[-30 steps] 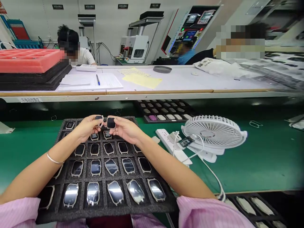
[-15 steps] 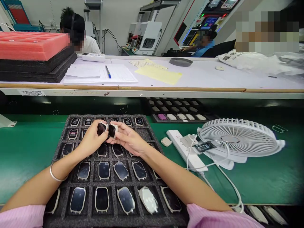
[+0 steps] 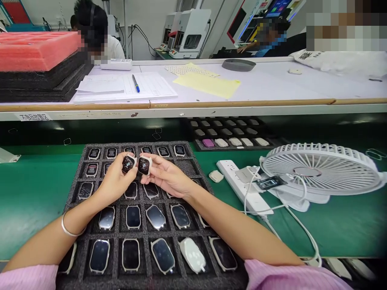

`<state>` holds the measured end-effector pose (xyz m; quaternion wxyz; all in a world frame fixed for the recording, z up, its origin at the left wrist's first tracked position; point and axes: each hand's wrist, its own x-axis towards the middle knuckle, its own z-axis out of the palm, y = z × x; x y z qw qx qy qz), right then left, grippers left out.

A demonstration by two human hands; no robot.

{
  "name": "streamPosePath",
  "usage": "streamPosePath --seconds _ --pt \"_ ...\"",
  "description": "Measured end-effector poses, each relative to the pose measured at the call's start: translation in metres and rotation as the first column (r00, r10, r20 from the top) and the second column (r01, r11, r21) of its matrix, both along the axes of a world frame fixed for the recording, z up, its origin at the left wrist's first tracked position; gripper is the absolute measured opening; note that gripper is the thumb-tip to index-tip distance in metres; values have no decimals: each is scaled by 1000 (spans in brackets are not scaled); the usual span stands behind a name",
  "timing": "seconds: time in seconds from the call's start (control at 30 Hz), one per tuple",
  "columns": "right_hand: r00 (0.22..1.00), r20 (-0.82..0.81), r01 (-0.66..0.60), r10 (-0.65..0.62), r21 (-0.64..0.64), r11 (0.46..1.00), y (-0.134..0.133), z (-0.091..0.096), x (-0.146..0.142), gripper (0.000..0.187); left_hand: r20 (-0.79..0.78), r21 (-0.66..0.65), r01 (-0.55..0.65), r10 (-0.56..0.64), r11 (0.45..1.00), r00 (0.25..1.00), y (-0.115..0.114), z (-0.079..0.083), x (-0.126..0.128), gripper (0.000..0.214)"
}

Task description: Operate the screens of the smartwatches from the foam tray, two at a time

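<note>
My left hand (image 3: pixel 116 179) is closed on a smartwatch body (image 3: pixel 128 163) without a strap, its lit screen facing me. Right beside it, my right hand (image 3: pixel 166 175) grips a second smartwatch body (image 3: pixel 144 165), also lit with a dark, patterned face. Both are held side by side over a dark grey foam tray (image 3: pixel 115 249). Rows of similar watches sit in the tray's square pockets; those in the far rows show white text, the nearer ones have dark screens. One white watch (image 3: pixel 192 255) in the front row lies face down. My forearms and hands hide some pockets.
Right of the tray are a white watch piece (image 3: pixel 216 176), a power strip (image 3: pixel 242 189) with cables, and a white fan (image 3: pixel 320 169). Another tray (image 3: pixel 211 145) of watches lies under the shelf (image 3: pixel 193 105). Foam trays (image 3: pixel 36 80) and papers rest on it; people sit beyond.
Both watch screens, dark half a second ago, now show lit patterned faces. My hands keep nearly the same hold and place, while the view has shifted slightly.
</note>
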<state>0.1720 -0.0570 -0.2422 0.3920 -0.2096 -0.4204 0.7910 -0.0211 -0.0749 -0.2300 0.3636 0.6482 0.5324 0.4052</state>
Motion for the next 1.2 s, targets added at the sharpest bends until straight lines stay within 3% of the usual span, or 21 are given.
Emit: streamPosePath --seconds 0.37,1.2 --pt "1000 -1 -5 5 32 999 -1 -1 0 50 -44 -14 9 -9 1000 999 0 -2 0 40" --pt "1000 -7 11 -11 38 999 -1 3 3 47 98 -16 -71 72 997 993 -2 7 3 40"
